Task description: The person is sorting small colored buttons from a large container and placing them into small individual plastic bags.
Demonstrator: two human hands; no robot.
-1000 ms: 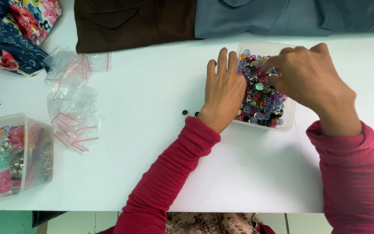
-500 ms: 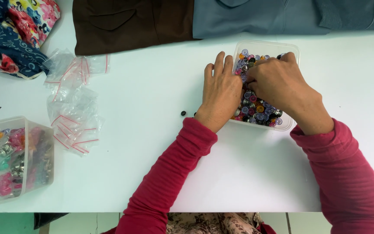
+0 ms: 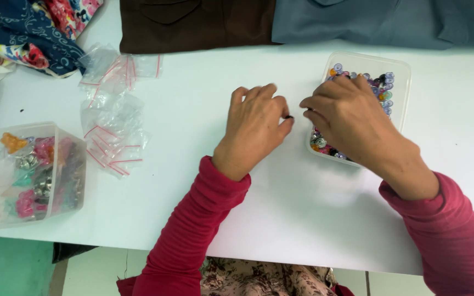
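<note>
1. The place looked like a sewing or craft workroom, with a plain white table (image 3: pixel 193 181) as the work surface.
2. Folded brown cloth (image 3: pixel 193 24) and grey-blue cloth (image 3: pixel 379 22) lay along the far edge, with patterned floral fabric (image 3: pixel 34 27) at the corner.
3. A clear tub of mixed coloured buttons (image 3: pixel 382 87) stood on the table.
4. Small zip bags (image 3: pixel 113 109) and a second clear box of trinkets (image 3: pixel 28 172) lay at the left.

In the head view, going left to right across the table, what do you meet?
Clear box of trinkets → pile of small zip bags → left hand → right hand → clear tray of beads.
</note>
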